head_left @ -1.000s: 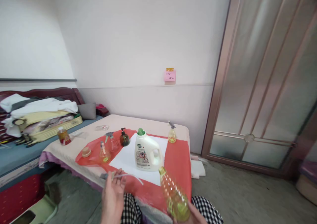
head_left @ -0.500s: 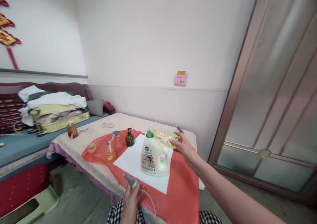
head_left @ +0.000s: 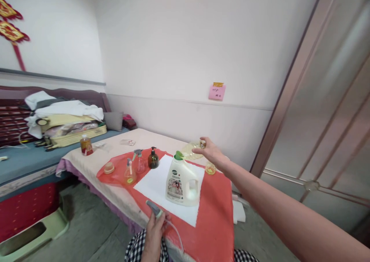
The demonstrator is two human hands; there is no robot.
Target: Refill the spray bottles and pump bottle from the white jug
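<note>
White and upright in the head view, the jug stands on a paper laid over a red cloth. Its green spout is uncapped and faces up; the opaque wall hides the contents.

The right hand extends beyond the jug and grips the yellow bottle near its base, thumb and fingers parted by the bottle's width. The bottle is see-through and lies nearly level, neck end at the spout. Contact between neck and spout cannot be confirmed, nor can the liquid level in the bottle be read.

The left hand is at the near edge of the cloth, fingers closed around the spray head. A thin tube curves down from it.

Other containers: a flask, partly hidden by the right forearm, holds yellow liquid. Left of the paper, a front sprayer has a little yellow liquid at its bottom; a rear sprayer is clear, contents indistinct. The dark pump bottle conceals its fill. Farther left, a jar contains amber liquid.
</note>
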